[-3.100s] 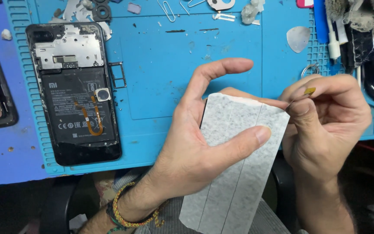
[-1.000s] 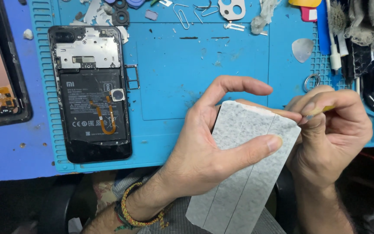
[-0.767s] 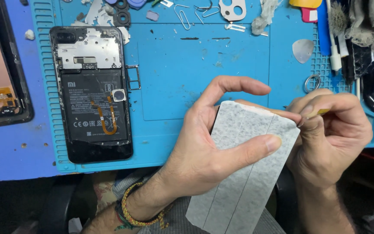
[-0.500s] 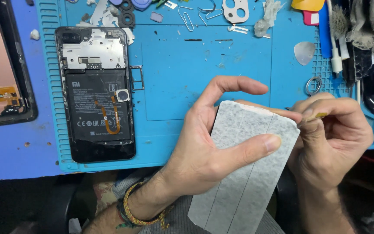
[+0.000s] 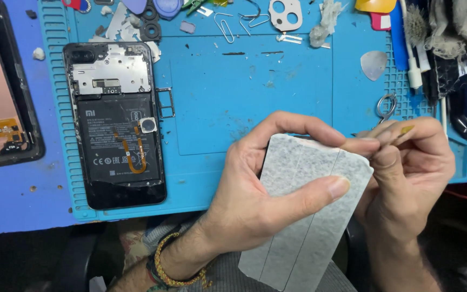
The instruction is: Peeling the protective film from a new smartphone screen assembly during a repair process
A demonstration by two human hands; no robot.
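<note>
View: one camera, worn on the head.
Direction: it looks steeply down over the bench (image 5: 6,205), at the blue mat (image 5: 244,108).
Distance: close; both hands fill the lower right part.
Shared part: none, single view.

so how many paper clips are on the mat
2, both at the top edge of the blue mat: one paper clip lying left of centre, another paper clip just right of it, bent open. The cluttered pile on the right could hide more.

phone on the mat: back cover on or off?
Off. The phone lies on the blue mat with battery, metal shield and orange flex cable exposed.
</note>
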